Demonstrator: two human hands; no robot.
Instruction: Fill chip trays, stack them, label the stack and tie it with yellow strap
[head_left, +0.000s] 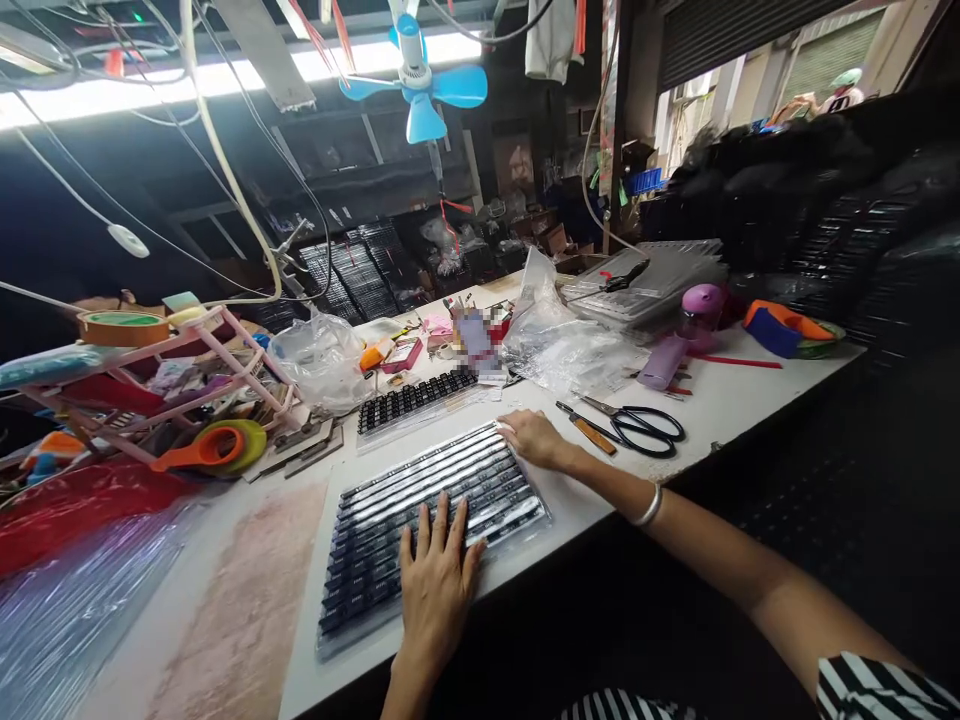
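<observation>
A clear plastic tray with rows of small black parts lies on the white table in front of me. My left hand rests flat on its near side with the fingers spread. At the tray's far right corner, my right hand has its fingers closed around the edge, with the thumb and fingertips at the clear rim. A second tray of black pieces sits just beyond the first one.
Black-handled scissors and a wooden-handled tool lie right of my right hand. Clear plastic bags, stacked trays and a purple bottle stand farther back. A pink rack is at left.
</observation>
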